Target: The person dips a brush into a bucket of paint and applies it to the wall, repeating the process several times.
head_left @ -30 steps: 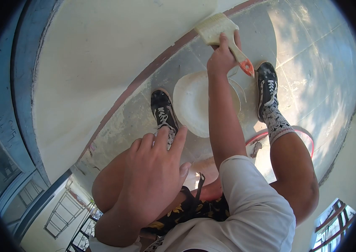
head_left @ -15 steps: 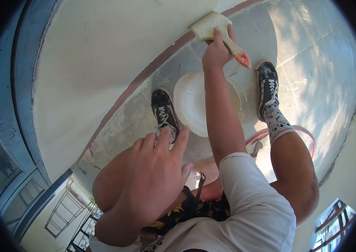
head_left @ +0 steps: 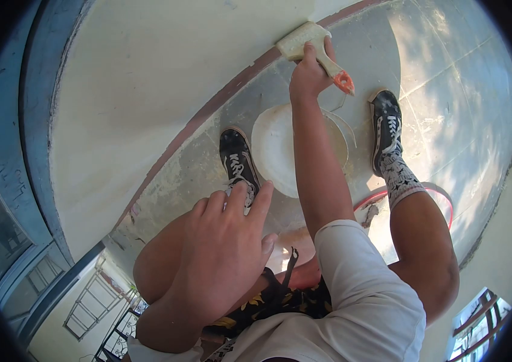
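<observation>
My right hand grips a wide paint brush with a cream-coloured head and a red-tipped handle. The brush head touches the lower part of the pale wall, just above its reddish-brown bottom strip. Below my right forearm stands a white bucket with a thin wire handle, partly hidden by the arm. Nothing is in my left hand, which hovers over my left knee with its fingers apart.
My black shoes stand on the grey floor on either side of the bucket. A red rounded rim shows behind my right leg. At the left is a blue frame; metal bars show at the lower left.
My right hand and the brush have shifted slightly left, and the brush handle's end has moved a little up and left. My left hand has not moved.
</observation>
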`<state>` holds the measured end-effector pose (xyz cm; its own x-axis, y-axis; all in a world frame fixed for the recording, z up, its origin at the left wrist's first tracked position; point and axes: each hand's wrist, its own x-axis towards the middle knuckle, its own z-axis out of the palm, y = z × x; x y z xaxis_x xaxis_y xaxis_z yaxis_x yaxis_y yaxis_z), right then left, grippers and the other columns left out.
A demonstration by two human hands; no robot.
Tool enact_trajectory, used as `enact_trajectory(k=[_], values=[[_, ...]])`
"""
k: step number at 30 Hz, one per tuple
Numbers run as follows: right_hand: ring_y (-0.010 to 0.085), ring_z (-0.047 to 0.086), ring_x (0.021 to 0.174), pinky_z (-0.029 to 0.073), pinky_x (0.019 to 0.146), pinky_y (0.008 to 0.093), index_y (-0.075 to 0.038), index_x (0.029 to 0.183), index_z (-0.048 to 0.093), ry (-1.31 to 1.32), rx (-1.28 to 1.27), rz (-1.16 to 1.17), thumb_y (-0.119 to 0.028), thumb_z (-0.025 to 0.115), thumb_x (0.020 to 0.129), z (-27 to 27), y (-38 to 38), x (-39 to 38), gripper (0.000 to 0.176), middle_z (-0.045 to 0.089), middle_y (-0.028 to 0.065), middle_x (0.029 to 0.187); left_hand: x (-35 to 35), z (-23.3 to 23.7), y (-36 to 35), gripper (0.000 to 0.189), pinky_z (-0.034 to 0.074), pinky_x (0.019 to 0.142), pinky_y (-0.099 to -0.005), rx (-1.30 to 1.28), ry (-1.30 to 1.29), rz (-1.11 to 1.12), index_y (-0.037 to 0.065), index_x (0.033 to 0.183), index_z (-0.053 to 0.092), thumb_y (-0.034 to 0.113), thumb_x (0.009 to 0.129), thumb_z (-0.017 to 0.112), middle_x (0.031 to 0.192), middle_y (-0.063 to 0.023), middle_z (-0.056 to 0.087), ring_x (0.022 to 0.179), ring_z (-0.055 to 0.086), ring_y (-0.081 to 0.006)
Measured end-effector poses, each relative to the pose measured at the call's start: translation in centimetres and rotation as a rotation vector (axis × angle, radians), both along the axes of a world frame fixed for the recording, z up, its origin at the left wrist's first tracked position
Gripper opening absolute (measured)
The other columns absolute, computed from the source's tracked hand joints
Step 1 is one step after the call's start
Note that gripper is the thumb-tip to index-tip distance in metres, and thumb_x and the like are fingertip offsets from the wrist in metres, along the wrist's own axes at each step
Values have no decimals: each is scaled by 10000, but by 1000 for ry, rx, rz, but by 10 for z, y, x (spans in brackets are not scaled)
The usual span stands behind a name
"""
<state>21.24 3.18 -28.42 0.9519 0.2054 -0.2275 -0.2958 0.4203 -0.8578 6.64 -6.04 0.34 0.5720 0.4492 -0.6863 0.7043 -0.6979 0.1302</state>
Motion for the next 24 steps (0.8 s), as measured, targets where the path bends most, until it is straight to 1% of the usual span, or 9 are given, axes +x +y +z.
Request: enact_trajectory(k=[5, 6, 12, 16, 18, 19, 21, 22, 24], values=[[249, 608, 956, 564, 723, 358, 56, 1305, 410, 102, 94, -47, -6, 589, 832, 21, -19, 8, 510, 538, 204, 1150, -1, -1, 1, 597, 415, 909, -402, -8, -5, 12, 76, 1277, 478, 255, 753, 701, 1155, -152, 540, 1044, 540, -298], [210, 585, 992, 477, 843, 292, 103, 1287, 424, 124, 52, -28, -41, 567, 848, 25, -23, 6, 483, 555, 197, 1156, -2, -1, 2, 597, 415, 909, -403, 7, -8, 9, 76, 1277, 479, 254, 752, 702, 1153, -153, 541, 1043, 540, -299], [209, 580, 1000, 476, 843, 292, 108, 1274, 440, 52, -35, -36, -47, 571, 847, 5, -14, 7, 473, 556, 198, 1157, 0, -1, 0, 598, 416, 906, -405, -3, -1, 7, 75, 1278, 479, 252, 753, 703, 1150, -154, 542, 1043, 540, -301], [212, 576, 1007, 472, 851, 295, 109, 1266, 448, 32, 10, -45, -48, 579, 841, 0, -4, 6, 472, 556, 196, 1159, 0, -1, 1, 599, 417, 903, -403, 9, -8, 4, 73, 1280, 478, 251, 754, 703, 1153, -153, 542, 1040, 541, -298], [265, 610, 956, 576, 718, 358, 50, 1315, 402, -67, -55, 7, 3, 583, 835, 1, 0, 8, 514, 532, 207, 1159, 1, 0, 0, 601, 418, 902, -402, 5, -8, 2, 72, 1280, 478, 252, 752, 704, 1155, -153, 542, 1037, 542, -298], [265, 610, 956, 576, 718, 358, 50, 1315, 402, -67, -58, 5, 3, 583, 835, 6, -3, 9, 514, 532, 207, 1159, 1, 0, 0, 603, 419, 900, -401, 1, -10, 0, 71, 1279, 478, 253, 751, 706, 1156, -153, 542, 1034, 543, -298], [210, 586, 988, 500, 791, 287, 94, 1290, 422, 97, 162, -57, -39, 579, 848, 24, -14, 12, 489, 553, 203, 1154, 2, 0, 0, 606, 419, 899, -401, -1, -6, 2, 72, 1279, 478, 254, 749, 707, 1158, -154, 542, 1033, 544, -298], [208, 589, 978, 509, 763, 282, 87, 1299, 413, 98, 143, -73, -37, 578, 852, 37, -23, 14, 492, 556, 202, 1142, 1, 0, 1, 608, 420, 898, -400, -5, -4, 4, 72, 1279, 479, 256, 747, 709, 1160, -155, 542, 1032, 544, -298], [205, 590, 974, 507, 771, 284, 86, 1296, 417, 85, 95, -54, -38, 578, 851, 23, -29, 17, 489, 558, 198, 1142, 0, -1, 1, 610, 420, 899, -401, -2, -2, 2, 72, 1278, 479, 255, 745, 711, 1158, -155, 542, 1034, 544, -298]])
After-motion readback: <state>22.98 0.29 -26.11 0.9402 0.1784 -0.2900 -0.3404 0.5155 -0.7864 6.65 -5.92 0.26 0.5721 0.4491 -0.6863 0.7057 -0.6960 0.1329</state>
